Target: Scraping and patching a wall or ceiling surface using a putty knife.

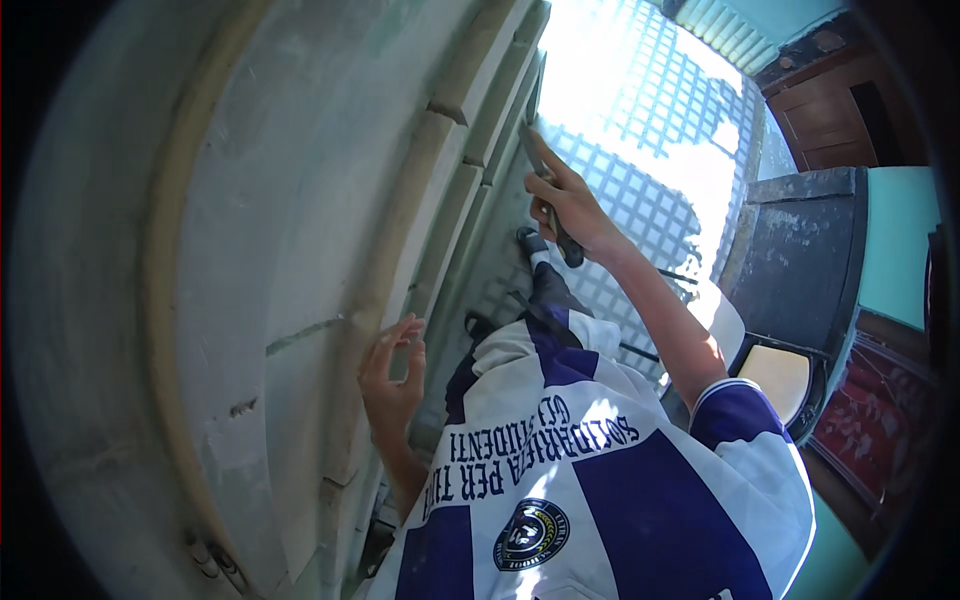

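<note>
My right hand (568, 205) grips a long metal-bladed tool (535, 150) with a dark handle, its blade tip beside the narrow edge of the stepped wall moulding (510, 100) at top centre. My left hand (392, 370) is lower and left, fingers loosely curved and apart, nothing seen in them, close to the long pale ledge (400, 200) on the wall panel (240, 250). My feet in dark sandals (527, 238) are below, beside the foot of the wall.
A sunlit floor of small square tiles (645, 170) lies right of the wall. At the right stand a dark weathered cabinet (800, 250), a cream seat (777, 375), a wooden door (830, 120), turquoise walls (895, 250) and a red patterned surface (870, 420).
</note>
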Demonstrator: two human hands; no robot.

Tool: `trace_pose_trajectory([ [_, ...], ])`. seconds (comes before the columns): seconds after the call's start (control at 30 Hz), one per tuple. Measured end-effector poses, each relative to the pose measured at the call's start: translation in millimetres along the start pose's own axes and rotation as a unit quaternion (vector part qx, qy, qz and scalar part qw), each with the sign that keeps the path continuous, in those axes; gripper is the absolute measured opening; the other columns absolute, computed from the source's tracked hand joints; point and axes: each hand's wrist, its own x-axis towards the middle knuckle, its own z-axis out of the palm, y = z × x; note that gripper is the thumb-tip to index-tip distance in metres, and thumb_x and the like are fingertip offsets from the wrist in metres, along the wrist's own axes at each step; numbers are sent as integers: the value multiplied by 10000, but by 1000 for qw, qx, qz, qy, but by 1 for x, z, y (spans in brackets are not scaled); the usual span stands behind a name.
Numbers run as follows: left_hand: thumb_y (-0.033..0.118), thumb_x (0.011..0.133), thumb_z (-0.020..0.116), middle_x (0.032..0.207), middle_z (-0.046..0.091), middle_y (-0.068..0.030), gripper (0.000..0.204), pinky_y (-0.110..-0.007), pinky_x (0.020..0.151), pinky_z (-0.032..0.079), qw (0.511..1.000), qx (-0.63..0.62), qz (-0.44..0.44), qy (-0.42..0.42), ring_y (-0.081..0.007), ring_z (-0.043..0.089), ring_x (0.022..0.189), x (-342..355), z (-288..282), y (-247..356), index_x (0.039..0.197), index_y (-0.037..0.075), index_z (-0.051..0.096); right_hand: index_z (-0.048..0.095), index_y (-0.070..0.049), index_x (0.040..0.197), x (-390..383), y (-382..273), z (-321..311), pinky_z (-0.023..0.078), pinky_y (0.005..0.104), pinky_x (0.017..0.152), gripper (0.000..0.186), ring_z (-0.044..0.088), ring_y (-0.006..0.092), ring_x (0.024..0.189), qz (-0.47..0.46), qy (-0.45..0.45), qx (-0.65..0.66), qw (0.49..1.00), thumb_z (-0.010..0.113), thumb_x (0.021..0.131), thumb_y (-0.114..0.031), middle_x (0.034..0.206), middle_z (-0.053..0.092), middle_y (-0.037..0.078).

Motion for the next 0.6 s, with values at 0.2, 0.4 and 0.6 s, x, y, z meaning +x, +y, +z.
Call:
trace_pose_trajectory([
  [0.2,-51,867,661,1121,744,-95,290,-400,911,553,979,129,145,57,-276,706,1016,9,-15,-8,1140,34,707,355,-216,1605,32,-45,53,452,271,488,586,476,81,553,-110,9,-66,992,532,1047,-233,821,484,13],
  [0.4,-44,860,667,1137,724,-86,279,-460,963,526,955,224,177,80,-280,685,1068,12,-26,-18,1121,42,716,416,-196,1574,45,-64,82,459,299,535,521,481,86,510,-153,25,-82,984,483,1060,-241,670,498,25],
  [0.6,-60,861,655,1170,713,-68,309,-453,982,503,958,221,178,35,-296,665,1083,17,-18,-23,1124,84,726,463,-145,1538,43,-73,87,489,388,772,501,550,243,645,-173,53,-137,974,482,1041,-207,677,540,171],
])
